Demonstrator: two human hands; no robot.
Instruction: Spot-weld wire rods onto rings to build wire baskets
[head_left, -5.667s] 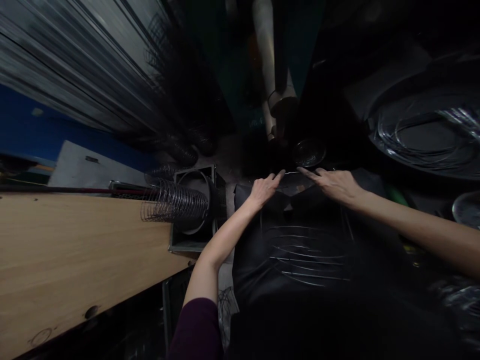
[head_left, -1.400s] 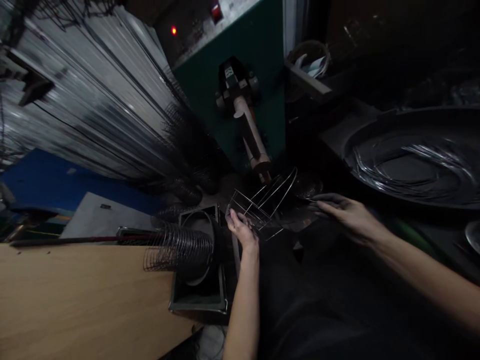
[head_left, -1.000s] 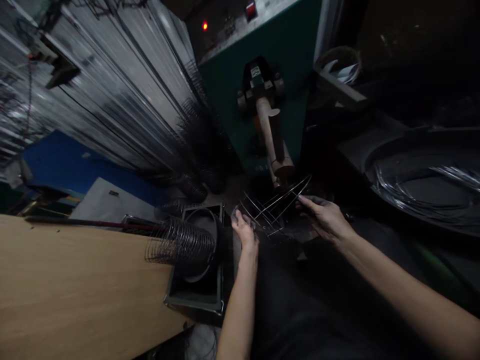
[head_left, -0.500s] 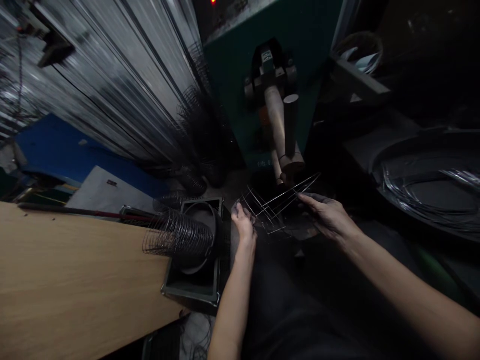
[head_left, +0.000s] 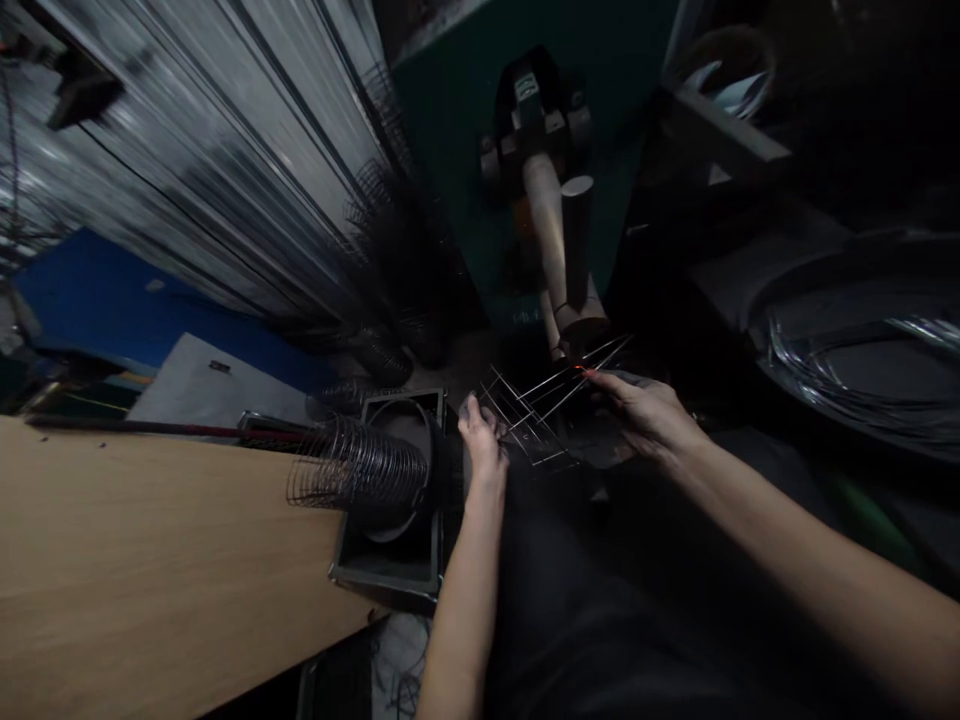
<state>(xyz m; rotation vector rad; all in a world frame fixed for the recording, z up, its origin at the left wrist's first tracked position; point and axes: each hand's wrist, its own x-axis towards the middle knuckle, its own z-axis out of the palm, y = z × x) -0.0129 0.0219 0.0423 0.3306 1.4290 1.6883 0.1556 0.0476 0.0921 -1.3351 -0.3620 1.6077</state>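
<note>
Between my hands is a wire frame of thin crossed metal rods, tilted under the machine's electrode arm. My left hand is closed on the frame's left side, thumb uppermost. On the other side my right hand pinches the frame's rods near the electrode tip. A small orange-red glow shows at the tip, right beside my right fingertips. The lower part of the frame fades into the dark, and the curled fingers of my right hand are partly in shadow.
A stack of wire rings leans over a dark metal box on the left. Beside it is a wooden board. Coiled wire lies at the right. The green machine body stands ahead.
The orange-red glow has appeared at the electrode tip, where none showed before. The wire frame and my right hand have shifted slightly up and left in view; both hands keep their hold.
</note>
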